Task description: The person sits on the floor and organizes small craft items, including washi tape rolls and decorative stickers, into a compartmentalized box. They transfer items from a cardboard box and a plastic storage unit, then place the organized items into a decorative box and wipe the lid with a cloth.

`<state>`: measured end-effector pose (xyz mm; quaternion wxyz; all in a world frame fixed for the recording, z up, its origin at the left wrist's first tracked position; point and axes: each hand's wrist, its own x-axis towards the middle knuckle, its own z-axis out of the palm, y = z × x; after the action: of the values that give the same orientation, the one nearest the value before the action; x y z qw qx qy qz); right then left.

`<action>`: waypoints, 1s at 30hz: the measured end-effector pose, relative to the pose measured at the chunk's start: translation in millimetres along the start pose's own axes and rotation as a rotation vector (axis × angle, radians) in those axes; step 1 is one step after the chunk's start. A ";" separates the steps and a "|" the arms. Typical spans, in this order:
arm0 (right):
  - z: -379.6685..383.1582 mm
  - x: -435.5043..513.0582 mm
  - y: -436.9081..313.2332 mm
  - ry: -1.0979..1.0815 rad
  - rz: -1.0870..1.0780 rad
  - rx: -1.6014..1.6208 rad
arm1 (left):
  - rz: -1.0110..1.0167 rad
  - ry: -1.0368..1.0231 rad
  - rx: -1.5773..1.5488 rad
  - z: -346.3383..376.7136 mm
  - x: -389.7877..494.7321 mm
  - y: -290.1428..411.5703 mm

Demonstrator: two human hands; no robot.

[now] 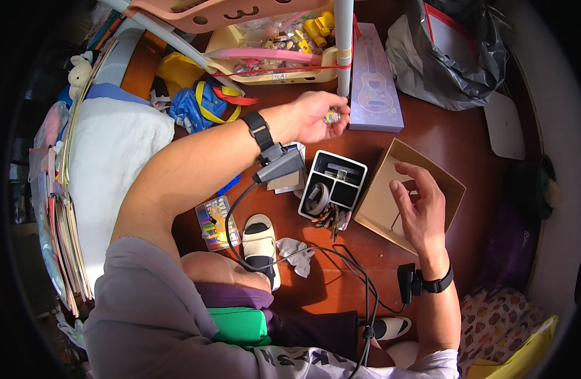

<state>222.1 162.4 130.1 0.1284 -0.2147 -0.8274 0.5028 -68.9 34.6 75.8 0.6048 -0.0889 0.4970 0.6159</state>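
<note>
My left hand (321,116) is reached forward, its fingers curled around a small round multicoloured item (332,115) with yellow and silvery parts; I cannot tell exactly what it is. It is held just left of a flat lilac box (373,85) with a guitar picture. My right hand (420,203) hangs over an open cardboard box (442,189), thumb and fingers apart, with nothing between them. Left of that box stands a black-and-white organizer tray (343,192) with a roll of tape (317,199) and several pencils or crayons (331,217) in it.
A cream basket (281,77) of small toys sits on a rack whose pale post (344,47) rises beside my left hand. Far right is a black plastic bag (460,71). Dark cables (366,275) hang across my front. A marker case (218,222) and crumpled tissue (296,256) lie near my foot.
</note>
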 end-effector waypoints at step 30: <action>-55.9 -117.1 176.8 0.005 0.109 -0.926 | 0.558 0.628 1.073 -173.1 -54.7 -120.8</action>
<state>388.6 220.1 -0.6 -0.0058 -0.2939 -0.9519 0.0859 -39.6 -153.1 -31.2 0.2108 0.1806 0.8899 0.3621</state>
